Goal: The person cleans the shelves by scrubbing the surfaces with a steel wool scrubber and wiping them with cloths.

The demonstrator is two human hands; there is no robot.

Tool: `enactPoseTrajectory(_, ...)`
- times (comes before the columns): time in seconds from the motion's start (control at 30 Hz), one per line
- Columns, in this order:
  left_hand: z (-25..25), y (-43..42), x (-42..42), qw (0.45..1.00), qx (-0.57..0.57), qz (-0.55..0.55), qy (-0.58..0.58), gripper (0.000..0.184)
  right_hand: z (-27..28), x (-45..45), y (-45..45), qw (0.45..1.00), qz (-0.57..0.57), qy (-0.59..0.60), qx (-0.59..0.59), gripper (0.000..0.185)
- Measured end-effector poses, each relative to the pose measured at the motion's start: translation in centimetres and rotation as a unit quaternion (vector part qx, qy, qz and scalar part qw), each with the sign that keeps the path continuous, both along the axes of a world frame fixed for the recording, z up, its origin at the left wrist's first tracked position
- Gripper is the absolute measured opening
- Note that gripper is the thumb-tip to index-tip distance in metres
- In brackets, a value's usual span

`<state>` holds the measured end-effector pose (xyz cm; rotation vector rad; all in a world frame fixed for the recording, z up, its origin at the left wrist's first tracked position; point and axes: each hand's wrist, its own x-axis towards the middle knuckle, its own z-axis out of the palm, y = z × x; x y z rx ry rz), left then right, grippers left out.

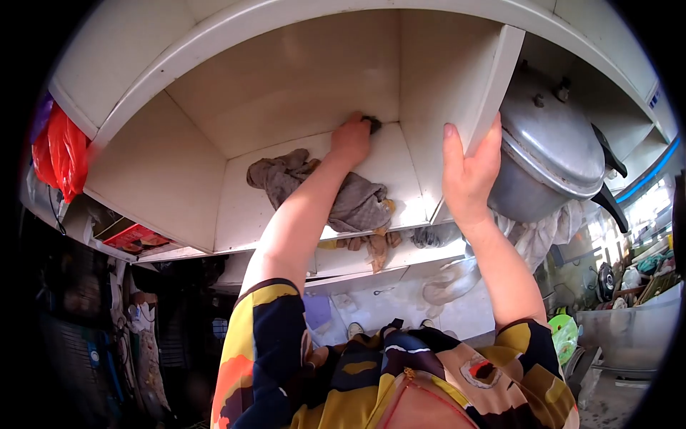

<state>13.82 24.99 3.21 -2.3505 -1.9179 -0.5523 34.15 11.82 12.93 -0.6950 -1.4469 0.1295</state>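
Observation:
My left hand [350,141] reaches into a white cabinet compartment, fingers closed on a small dark scrubbing pad [371,124] near the back corner. Much of the pad is hidden by the hand. Below that arm, a crumpled grey-brown cloth [359,204] lies on the compartment floor [243,204], partly covered by the forearm. My right hand [473,174] grips the front edge of the upright divider [498,86], thumb on the left side and fingers on the right.
Right of the divider sits a metal pressure cooker [547,143] with black handles sticking out. A red plastic bag [61,154] hangs at the far left. A brown cloth [376,250] lies on a lower ledge. Clear plastic bins [629,336] stand at the lower right.

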Motion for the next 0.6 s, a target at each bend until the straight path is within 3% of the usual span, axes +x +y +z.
enactPoseTrajectory(0.13, -0.6, 1.6, 3.8, 0.996, 0.053, -0.065, -0.031, 0.028, -0.1, 0.0, 0.0, 1.0, -0.002, -0.002, 0.004, 0.043)
enactPoseTrajectory(0.2, -0.3, 1.8, 4.6, 0.998, -0.047, -0.01, -0.028, 0.036, 0.1, 0.0, 0.1, 1.0, 0.002, 0.001, 0.004, 0.043)
enactPoseTrajectory(0.33, 0.5, 1.0, 3.3, 0.998, -0.056, -0.01, -0.006, 0.04, 0.1, -0.1, -0.1, 1.0, 0.002, -0.004, 0.004, 0.043)
enactPoseTrajectory(0.4, 0.7, 0.0, 2.1, 0.988, -0.082, -0.128, 0.027, 0.042, 0.1, -0.1, -0.2, 1.0, -0.002, -0.007, 0.005, 0.043)
enactPoseTrajectory(0.5, 1.6, -3.4, 0.3, 0.972, -0.137, -0.189, -0.003, 0.043, 0.0, -0.1, 0.0, 1.0, -0.009, -0.001, 0.008, 0.042)
enactPoseTrajectory(0.6, 2.2, -4.3, -1.4, 0.988, -0.09, -0.119, 0.03, 0.046, 0.0, -0.2, 0.2, 1.0, -0.009, -0.005, 0.013, 0.042)
